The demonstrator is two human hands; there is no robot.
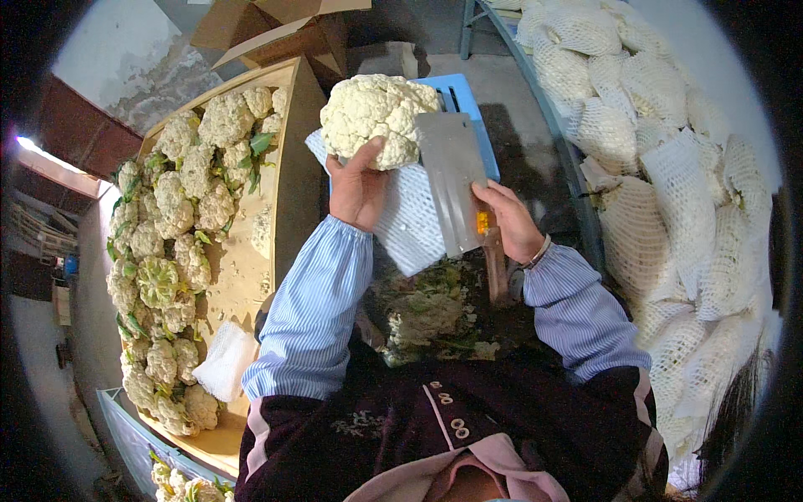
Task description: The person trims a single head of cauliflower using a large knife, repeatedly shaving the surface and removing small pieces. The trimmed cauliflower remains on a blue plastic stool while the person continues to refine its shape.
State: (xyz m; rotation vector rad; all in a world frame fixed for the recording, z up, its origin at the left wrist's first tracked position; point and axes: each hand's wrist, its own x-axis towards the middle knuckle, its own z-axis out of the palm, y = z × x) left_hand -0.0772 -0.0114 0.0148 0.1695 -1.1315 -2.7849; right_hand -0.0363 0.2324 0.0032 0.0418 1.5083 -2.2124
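My left hand [359, 194] holds a large trimmed cauliflower head [376, 116] from below, its thumb against the near side. My right hand [511, 219] grips a knife with a broad rectangular grey blade [450, 188], like a cleaver. The blade stands beside the right side of the cauliflower and overlaps it in view; whether they touch I cannot tell. My fingers hide how the handle joins the blade. Below both hands, a white foam net sleeve [411, 223] lies over a slotted blue plastic crate or stool [473, 125], most of which is hidden.
On the left is a wooden-sided bin [241, 263] with several untrimmed cauliflowers [172, 204] and another foam net [226, 361]. Net-wrapped cauliflowers [652, 88] are piled on the right behind a blue-grey metal frame [568, 157]. Leafy trimmings [433, 314] lie below me. A cardboard box [288, 44] stands ahead.
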